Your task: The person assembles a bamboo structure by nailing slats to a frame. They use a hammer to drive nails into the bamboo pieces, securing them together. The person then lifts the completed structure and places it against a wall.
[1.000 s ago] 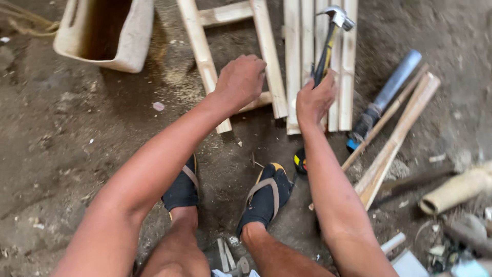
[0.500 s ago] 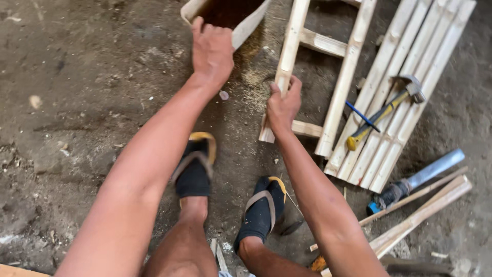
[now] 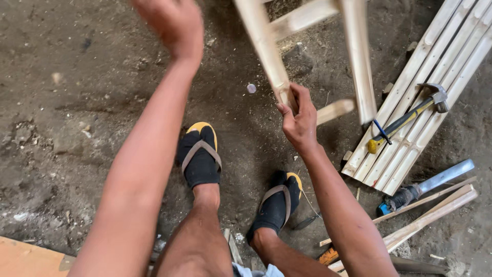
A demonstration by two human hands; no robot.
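dirt floor (image 3: 66,128); right hand (image 3: 299,121) around wooden frame (image 3: 266,46), left hand (image 3: 171,23) free

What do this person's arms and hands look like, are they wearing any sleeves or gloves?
Both arms are bare from the hands up as far as the view shows: no sleeves, gloves, watch or bands. The left hand is blurred; the right hand is bare too, with no rings visible.
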